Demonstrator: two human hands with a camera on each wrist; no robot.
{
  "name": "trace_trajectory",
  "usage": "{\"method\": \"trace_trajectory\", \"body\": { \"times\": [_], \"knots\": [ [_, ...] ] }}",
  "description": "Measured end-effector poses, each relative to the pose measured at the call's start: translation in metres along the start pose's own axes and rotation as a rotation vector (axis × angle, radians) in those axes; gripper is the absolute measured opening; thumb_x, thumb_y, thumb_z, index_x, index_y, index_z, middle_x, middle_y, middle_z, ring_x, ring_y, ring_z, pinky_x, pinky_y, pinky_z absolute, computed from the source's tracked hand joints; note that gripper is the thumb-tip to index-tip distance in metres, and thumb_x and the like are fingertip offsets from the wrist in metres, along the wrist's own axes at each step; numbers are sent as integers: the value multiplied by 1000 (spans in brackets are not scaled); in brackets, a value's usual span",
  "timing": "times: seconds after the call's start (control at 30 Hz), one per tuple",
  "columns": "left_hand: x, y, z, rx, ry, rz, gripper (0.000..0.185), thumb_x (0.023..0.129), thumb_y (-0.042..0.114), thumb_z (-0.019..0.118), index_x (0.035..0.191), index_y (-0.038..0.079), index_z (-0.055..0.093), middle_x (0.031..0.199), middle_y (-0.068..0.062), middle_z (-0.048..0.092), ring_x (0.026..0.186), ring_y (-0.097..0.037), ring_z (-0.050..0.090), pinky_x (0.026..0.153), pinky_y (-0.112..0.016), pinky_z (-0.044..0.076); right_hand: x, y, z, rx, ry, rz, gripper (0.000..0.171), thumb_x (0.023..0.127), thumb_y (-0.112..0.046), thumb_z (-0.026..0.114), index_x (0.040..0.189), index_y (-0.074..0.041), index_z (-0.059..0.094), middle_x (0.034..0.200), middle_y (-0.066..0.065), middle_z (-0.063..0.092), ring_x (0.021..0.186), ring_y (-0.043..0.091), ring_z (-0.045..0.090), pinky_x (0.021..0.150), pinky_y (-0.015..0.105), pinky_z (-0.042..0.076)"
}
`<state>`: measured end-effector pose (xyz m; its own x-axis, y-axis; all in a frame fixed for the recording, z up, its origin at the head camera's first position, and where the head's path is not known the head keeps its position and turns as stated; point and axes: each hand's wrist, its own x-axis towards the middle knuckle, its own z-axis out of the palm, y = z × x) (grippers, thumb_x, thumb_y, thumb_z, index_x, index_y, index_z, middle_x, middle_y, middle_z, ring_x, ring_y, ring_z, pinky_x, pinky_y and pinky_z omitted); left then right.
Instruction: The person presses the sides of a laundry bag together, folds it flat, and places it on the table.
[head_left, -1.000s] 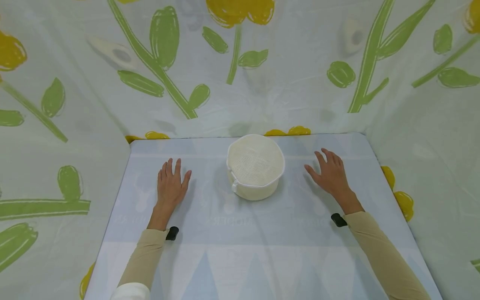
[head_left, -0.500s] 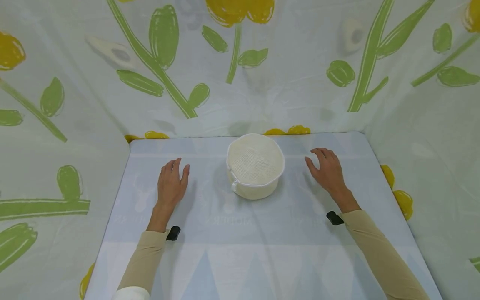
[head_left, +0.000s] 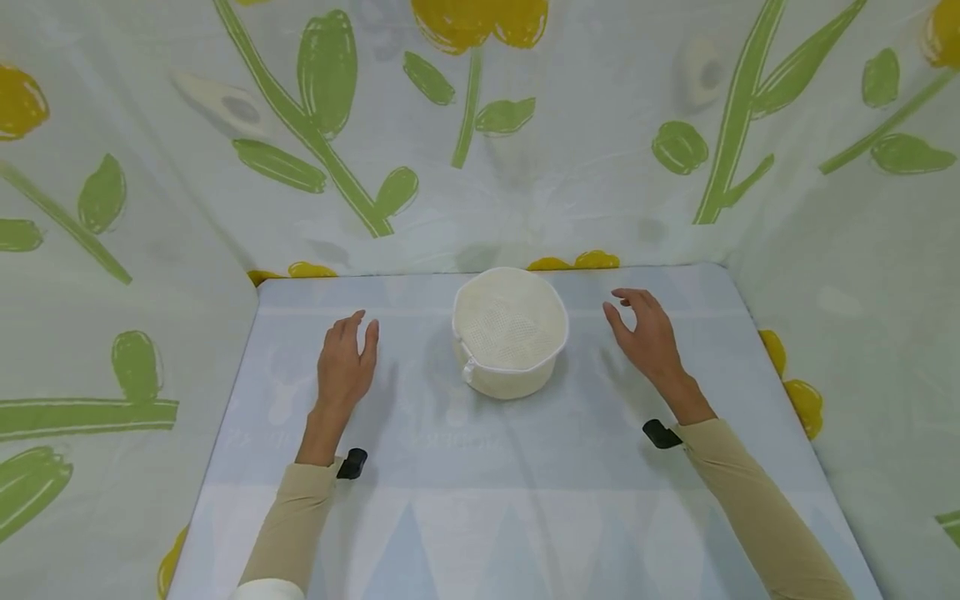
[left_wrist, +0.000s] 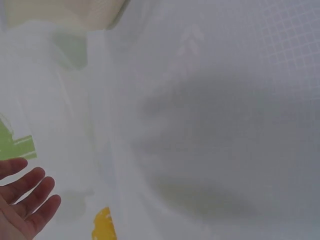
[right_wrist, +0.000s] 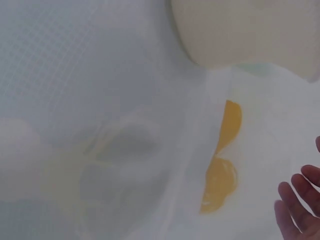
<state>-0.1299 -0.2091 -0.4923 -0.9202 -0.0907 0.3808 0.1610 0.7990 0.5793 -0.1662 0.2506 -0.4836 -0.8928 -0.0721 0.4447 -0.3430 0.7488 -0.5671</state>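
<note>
A round cream mesh laundry bag (head_left: 512, 321) with white piping stands on the table, its zipper pull (head_left: 469, 367) on the near left side. To its left, my left hand (head_left: 347, 367) hovers over the surface with relaxed fingers and holds nothing. My right hand (head_left: 647, 337) is raised to the bag's right, thumb apart from gently bent fingers, touching nothing. Part of the bag's side (right_wrist: 240, 30) fills the top of the right wrist view, and a corner of it (left_wrist: 65, 12) shows in the left wrist view.
A pale blue patterned cloth covers the table (head_left: 480, 458). Hanging sheets with printed green leaves and yellow flowers enclose it at the back (head_left: 570, 183) and both sides. Small dark wrist cameras (head_left: 352, 463) sit at both sleeve cuffs.
Both hands have turned so their palms face inward more, and their fingers bend slightly more. The right hand has shifted a little left and away from me. The bag has stayed put.
</note>
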Motion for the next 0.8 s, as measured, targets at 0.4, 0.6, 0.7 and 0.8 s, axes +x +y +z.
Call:
{"method": "trace_trajectory", "body": {
  "times": [0.4,0.6,0.7,0.8],
  "knots": [
    [5,29,8,-96,-30,-82,47,109,32,50,137,-4,59,123,-25,64,111,-40,60,89,-55,51,5,-21,6,107,-32,19,33,101,-13,67,128,4,62,125,22,65,105,36,64,92,53,53],
    [7,38,15,-142,-28,-98,47,110,34,48,137,-3,59,119,-23,65,110,-38,61,91,-54,51,6,-30,9,157,-31,29,31,102,-12,66,128,4,63,125,20,66,103,35,65,89,52,55],
    [8,42,18,-173,-32,-100,47,110,35,48,136,-2,60,117,-22,65,110,-36,62,91,-53,52,7,-35,10,173,-36,50,31,102,-14,66,128,3,63,124,19,67,101,34,66,86,49,56],
    [9,45,21,-200,-37,-101,47,110,35,47,136,-2,60,117,-21,65,109,-35,61,91,-51,52,8,-38,12,188,-49,76,32,103,-17,66,129,1,63,125,18,67,101,31,66,85,47,55]
  ]
}}
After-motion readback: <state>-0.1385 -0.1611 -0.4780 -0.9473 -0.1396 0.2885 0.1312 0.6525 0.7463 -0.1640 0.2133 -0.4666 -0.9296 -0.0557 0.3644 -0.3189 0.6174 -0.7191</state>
